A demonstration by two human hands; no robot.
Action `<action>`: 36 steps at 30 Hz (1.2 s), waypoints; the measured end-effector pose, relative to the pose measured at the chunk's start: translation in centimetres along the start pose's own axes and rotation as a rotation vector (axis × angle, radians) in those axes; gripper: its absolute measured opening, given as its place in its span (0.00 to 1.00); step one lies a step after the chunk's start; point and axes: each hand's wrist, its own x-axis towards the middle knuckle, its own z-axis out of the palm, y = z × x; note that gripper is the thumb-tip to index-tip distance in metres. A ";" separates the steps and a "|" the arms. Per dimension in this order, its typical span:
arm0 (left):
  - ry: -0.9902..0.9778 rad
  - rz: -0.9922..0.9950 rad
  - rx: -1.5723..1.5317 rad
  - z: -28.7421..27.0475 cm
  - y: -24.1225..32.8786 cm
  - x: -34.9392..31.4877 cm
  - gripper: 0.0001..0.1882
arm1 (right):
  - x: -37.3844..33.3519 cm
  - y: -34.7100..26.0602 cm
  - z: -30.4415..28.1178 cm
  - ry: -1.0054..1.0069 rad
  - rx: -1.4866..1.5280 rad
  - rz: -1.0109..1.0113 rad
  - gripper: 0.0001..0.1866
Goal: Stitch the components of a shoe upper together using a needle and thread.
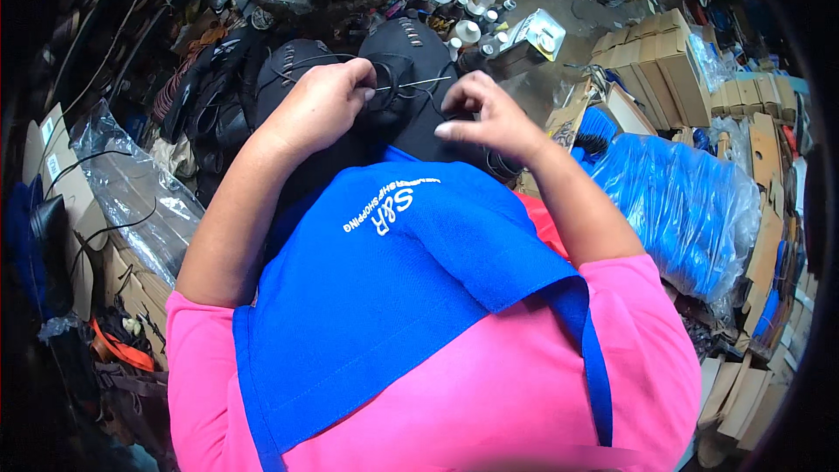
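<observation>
The blue apron [367, 297] covers much of the pink shirt [454, 402], a plastic-wrapped blue bundle [677, 210] is on the R side, and beyond the apron's upper edge 2 rounded black pieces [418, 45] lie side by side, w/ short stitches. Over them the L hand [334, 98] is closed, its fingertips pinching one end of a needle [428, 81], while the R hand [491, 115] is half open, thumb apart from index finger, and I can't tell if it has hold of anything. The needle lies btwn the hands, w/ dark cord [393, 76] looped near the L fingertips.
</observation>
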 end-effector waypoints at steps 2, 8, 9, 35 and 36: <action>-0.014 0.017 0.006 0.2 0.2 0.4 0.08 | -1.0 0.0 0.1 0.007 -0.029 -0.053 0.12; -0.075 0.125 0.059 0.1 0.4 0.7 0.08 | 2.7 -2.7 -4.3 0.089 0.016 -0.025 0.09; -0.063 0.162 0.101 0.2 0.2 0.9 0.07 | 4.2 -2.0 -5.0 0.150 -0.202 -0.065 0.09; 0.367 -0.175 -0.392 -9.8 -9.3 -10.8 0.04 | 1.8 0.8 -8.5 0.148 0.431 0.260 0.06; 0.362 -0.112 -0.548 -10.6 -8.3 -9.7 0.04 | 2.9 1.2 -8.1 0.200 0.674 0.145 0.08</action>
